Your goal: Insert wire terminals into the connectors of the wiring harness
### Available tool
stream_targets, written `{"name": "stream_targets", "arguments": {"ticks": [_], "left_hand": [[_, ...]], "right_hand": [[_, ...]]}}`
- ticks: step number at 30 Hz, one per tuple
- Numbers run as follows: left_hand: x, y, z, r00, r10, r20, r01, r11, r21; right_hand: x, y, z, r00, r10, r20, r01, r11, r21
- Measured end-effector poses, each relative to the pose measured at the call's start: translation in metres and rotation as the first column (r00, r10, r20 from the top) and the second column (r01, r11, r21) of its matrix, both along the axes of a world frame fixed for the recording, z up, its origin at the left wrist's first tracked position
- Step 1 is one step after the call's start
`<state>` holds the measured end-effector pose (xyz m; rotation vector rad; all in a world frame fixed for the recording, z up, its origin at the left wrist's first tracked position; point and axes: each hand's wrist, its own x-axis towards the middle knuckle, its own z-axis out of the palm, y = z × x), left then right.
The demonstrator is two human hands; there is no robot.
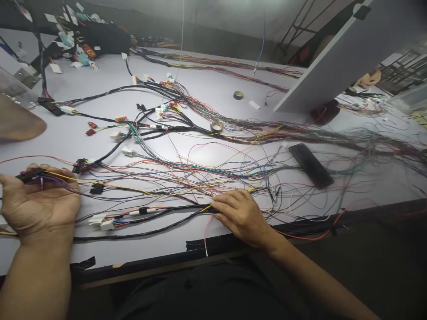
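Note:
My left hand point(50, 206) is palm up at the left, its fingers curled round a black connector point(30, 175) with yellow, blue and other wires running out to the right. My right hand point(238, 215) lies over a black-taped wire bundle point(187, 207), fingers closed on it near the table's front edge. A pink wire point(206, 235) with a metal terminal hangs down beside those fingers. Between my hands are white connectors point(102, 221) and a loose black connector point(97, 188). Many thin coloured wires point(200, 178) spread across the table.
A dark phone point(311, 166) lies among the wires at the right. Tape rolls point(216, 127) rest near more harness branches. A pale upright panel point(340, 53) stands at the back right. Behind it shows another person's hand point(369, 80). Tagged connectors point(75, 40) hang at the back left.

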<state>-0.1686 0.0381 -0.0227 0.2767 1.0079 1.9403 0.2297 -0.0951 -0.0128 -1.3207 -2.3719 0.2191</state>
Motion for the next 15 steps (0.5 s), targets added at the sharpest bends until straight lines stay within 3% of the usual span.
{"name": "stream_targets", "arguments": {"ticks": [2, 8, 15], "left_hand": [[0.001, 0.002, 0.000, 0.995, 0.043, 0.087, -0.047, 0.998, 0.039], [0.001, -0.001, 0.000, 0.993, 0.026, 0.113, -0.029, 0.999, 0.028], [-0.002, 0.001, -0.002, 0.994, 0.033, 0.105, -0.037, 0.999, 0.030]], "right_hand": [[-0.001, 0.003, 0.002, 1.000, -0.001, -0.030, 0.002, 1.000, 0.023], [-0.018, 0.015, 0.008, 0.998, 0.022, -0.064, -0.018, 0.998, 0.054], [-0.042, 0.026, -0.001, 0.998, 0.047, 0.050, -0.046, 0.999, -0.022]]}}
